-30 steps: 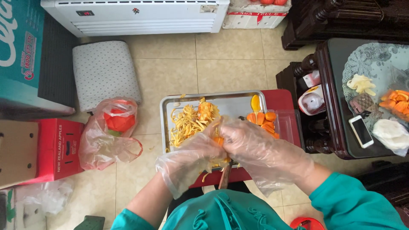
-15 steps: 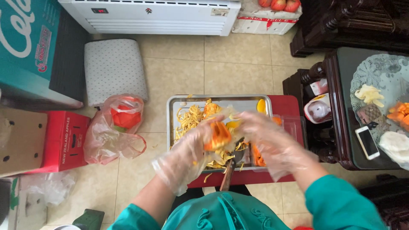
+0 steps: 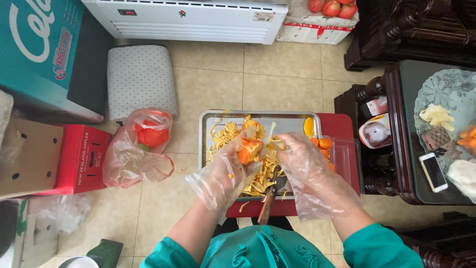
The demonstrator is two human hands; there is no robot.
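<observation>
Both my hands wear loose clear plastic gloves over a metal tray [image 3: 287, 120] heaped with yellow-orange peel strips [image 3: 225, 136]. My left hand [image 3: 225, 171] grips an orange piece of fruit [image 3: 249, 150] above the peels. Just to its right, my right hand [image 3: 302, 166] hovers with bent fingers next to the fruit; whether it pinches a peel is hard to tell. A knife with a wooden handle [image 3: 267, 202] lies at the tray's near edge, under my hands. Cut orange pieces [image 3: 325, 144] sit in a clear container right of the tray.
The tray rests on a small red stool [image 3: 337, 124]. A plastic bag with red scraps [image 3: 146, 141] lies on the tiled floor at left, beside a red carton [image 3: 82, 159]. A dark wooden table [image 3: 396, 124] at right holds a phone [image 3: 432, 171] and plates of fruit.
My hands came apart from their clasp low over the tray. The left hand lifted the orange piece up, and the right hand swung out right, then back beside it.
</observation>
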